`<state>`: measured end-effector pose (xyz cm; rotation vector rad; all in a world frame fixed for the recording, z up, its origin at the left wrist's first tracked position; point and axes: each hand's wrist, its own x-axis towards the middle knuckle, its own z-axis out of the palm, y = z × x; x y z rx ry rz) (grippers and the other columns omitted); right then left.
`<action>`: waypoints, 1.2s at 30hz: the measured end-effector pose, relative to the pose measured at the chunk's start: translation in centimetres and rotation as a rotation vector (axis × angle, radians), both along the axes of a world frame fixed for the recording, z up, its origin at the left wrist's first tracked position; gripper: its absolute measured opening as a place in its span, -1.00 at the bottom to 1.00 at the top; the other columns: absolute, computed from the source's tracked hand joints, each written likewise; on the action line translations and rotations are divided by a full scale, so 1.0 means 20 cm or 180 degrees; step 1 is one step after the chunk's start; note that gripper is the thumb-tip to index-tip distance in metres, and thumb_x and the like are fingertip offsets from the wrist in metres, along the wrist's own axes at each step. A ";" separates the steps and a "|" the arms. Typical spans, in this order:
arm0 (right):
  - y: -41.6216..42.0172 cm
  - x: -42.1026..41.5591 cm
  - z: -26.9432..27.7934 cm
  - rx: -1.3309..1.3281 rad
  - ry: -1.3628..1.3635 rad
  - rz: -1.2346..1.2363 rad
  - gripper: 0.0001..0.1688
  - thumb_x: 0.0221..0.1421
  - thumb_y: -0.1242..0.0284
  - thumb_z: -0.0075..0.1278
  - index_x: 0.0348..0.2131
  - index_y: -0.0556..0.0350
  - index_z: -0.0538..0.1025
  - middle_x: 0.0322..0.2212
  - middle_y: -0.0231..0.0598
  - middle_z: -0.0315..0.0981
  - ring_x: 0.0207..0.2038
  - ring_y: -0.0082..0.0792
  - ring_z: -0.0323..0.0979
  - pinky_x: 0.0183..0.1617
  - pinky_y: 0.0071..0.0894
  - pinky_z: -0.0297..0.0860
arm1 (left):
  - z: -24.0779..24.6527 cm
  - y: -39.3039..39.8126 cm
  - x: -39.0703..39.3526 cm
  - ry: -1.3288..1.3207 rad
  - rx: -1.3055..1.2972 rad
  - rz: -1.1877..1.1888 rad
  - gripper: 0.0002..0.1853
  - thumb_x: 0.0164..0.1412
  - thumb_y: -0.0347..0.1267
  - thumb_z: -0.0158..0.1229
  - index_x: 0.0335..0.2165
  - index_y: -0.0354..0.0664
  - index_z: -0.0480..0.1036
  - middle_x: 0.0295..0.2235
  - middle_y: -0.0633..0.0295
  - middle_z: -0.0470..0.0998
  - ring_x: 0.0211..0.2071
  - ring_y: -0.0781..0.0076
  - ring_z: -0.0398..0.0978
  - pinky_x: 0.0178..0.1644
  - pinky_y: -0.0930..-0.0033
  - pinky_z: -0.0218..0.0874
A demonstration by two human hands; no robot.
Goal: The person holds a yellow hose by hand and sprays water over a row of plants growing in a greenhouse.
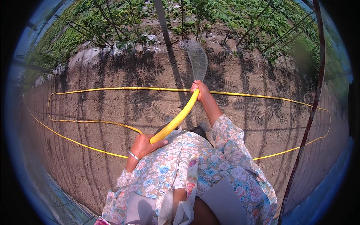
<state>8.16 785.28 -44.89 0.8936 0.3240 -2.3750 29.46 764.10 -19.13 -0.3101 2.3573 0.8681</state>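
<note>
A yellow garden hose runs between my two hands and bends upward in front of my floral clothing. Near its outlet, my right hand is closed around it, at the picture's middle. A fan of water sprays from there onto the soil beside the plants. My left hand, with a metal bangle at the wrist, grips the hose lower down, close to my waist. From that hand the hose trails off to the left over the ground.
Long loops of the hose lie on the bare soil at both sides and cross ahead of me. Green leafy plants with thin upright stakes grow beyond. A grey post stands ahead, and a dark slanting pole rises at the right.
</note>
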 end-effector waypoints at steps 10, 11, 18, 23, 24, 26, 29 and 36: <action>0.44 0.14 0.01 0.0326 -0.0036 -0.0805 -0.83 0.02 0.48 -0.17 -0.58 0.08 0.23 -0.79 -0.55 0.07 -0.80 -0.70 0.07 -0.76 -0.68 0.14 | -0.18 0.10 -0.10 -0.0139 0.0099 -0.0670 -0.45 -0.17 0.01 0.24 -0.47 -0.34 0.50 -0.69 0.06 0.45 -0.63 0.45 0.40 -0.52 0.31 0.19; 0.46 0.15 0.02 0.0353 -0.0084 -0.0837 -0.84 0.02 0.48 -0.17 -0.58 0.08 0.23 -0.79 -0.55 0.07 -0.80 -0.70 0.07 -0.76 -0.68 0.13 | -0.18 0.11 -0.10 -0.0177 0.0125 -0.0705 -0.44 -0.18 0.02 0.23 -0.47 -0.34 0.50 -0.69 0.06 0.45 -0.63 0.45 0.40 -0.52 0.30 0.19; 0.49 0.19 0.04 0.0398 -0.0171 -0.0919 -0.85 0.03 0.47 -0.17 -0.56 0.10 0.24 -0.77 -0.52 0.08 -0.78 -0.68 0.06 -0.76 -0.66 0.11 | -0.25 0.11 -0.07 -0.0028 0.0224 -0.0776 -0.41 -0.21 0.08 0.21 -0.51 -0.32 0.51 -0.64 -0.08 0.46 -0.57 0.05 0.46 -0.46 0.20 0.22; 0.44 0.18 0.05 0.0340 0.0016 -0.0823 -0.86 0.01 0.49 -0.17 -0.56 0.11 0.23 -0.76 -0.50 0.09 -0.76 -0.67 0.08 -0.74 -0.66 0.13 | -0.24 0.10 -0.05 -0.0070 0.0266 -0.0708 -0.44 -0.20 0.02 0.23 -0.50 -0.35 0.50 -0.65 -0.08 0.45 -0.59 0.11 0.46 -0.46 0.24 0.22; 0.43 0.18 0.04 0.0400 0.0089 -0.0810 -0.85 0.01 0.50 -0.17 -0.56 0.11 0.22 -0.76 -0.50 0.09 -0.77 -0.67 0.08 -0.74 -0.66 0.13 | -0.23 0.10 -0.04 -0.0078 0.0263 -0.0690 -0.45 -0.19 0.01 0.23 -0.49 -0.36 0.50 -0.65 -0.07 0.46 -0.59 0.13 0.47 -0.46 0.25 0.22; 0.41 0.18 0.04 0.0347 0.0113 -0.0802 -0.85 0.01 0.50 -0.17 -0.57 0.10 0.22 -0.76 -0.50 0.09 -0.77 -0.67 0.08 -0.74 -0.66 0.13 | -0.22 0.11 -0.04 -0.0093 0.0259 -0.0654 -0.46 -0.17 -0.01 0.23 -0.48 -0.37 0.50 -0.65 -0.06 0.46 -0.59 0.18 0.47 -0.46 0.27 0.22; 0.38 0.17 0.02 0.0301 0.0043 -0.0780 -0.84 0.02 0.49 -0.17 -0.58 0.09 0.22 -0.77 -0.51 0.08 -0.78 -0.67 0.07 -0.75 -0.67 0.12 | -0.20 0.10 -0.03 -0.0215 0.0232 -0.0542 -0.48 -0.15 -0.03 0.23 -0.47 -0.36 0.50 -0.64 -0.04 0.47 -0.58 0.23 0.48 -0.46 0.30 0.22; 0.36 0.17 -0.02 0.0168 -0.0110 -0.0700 -0.80 0.06 0.46 -0.21 -0.59 0.09 0.21 -0.78 -0.52 0.07 -0.79 -0.68 0.07 -0.75 -0.68 0.12 | -0.18 0.10 -0.03 -0.0269 0.0304 -0.0425 -0.49 -0.15 -0.03 0.25 -0.45 -0.33 0.51 -0.62 0.02 0.49 -0.56 0.39 0.47 -0.44 0.36 0.23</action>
